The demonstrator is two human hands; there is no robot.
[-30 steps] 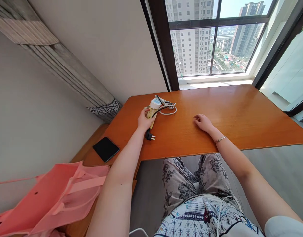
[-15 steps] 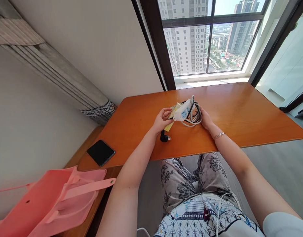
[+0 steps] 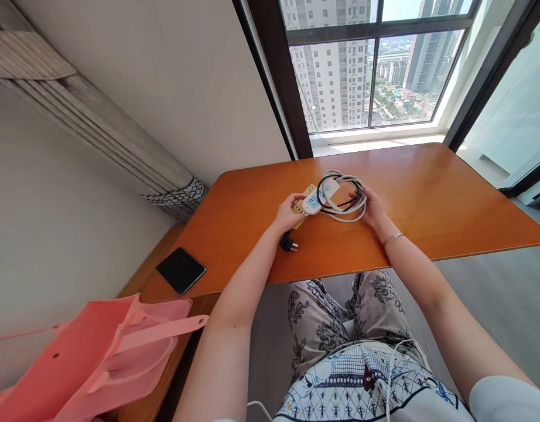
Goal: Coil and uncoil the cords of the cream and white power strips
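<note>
Over the left half of the table (image 3: 432, 196), I have the left hand (image 3: 288, 212) gripping a white power strip (image 3: 313, 203) and a yellow power strip (image 3: 297, 207); the right hand (image 3: 373, 208) grasps the cords (image 3: 340, 211) nearer the table's middle. By my judgement, the cords are gathered into loops but look untied, and a black plug (image 3: 286, 241) juts toward the table's near edge. I can read no brand or label.

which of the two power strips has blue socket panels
The white power strip, partly covering the yellow power strip in this view; the latter's visible face is yellow.
</note>
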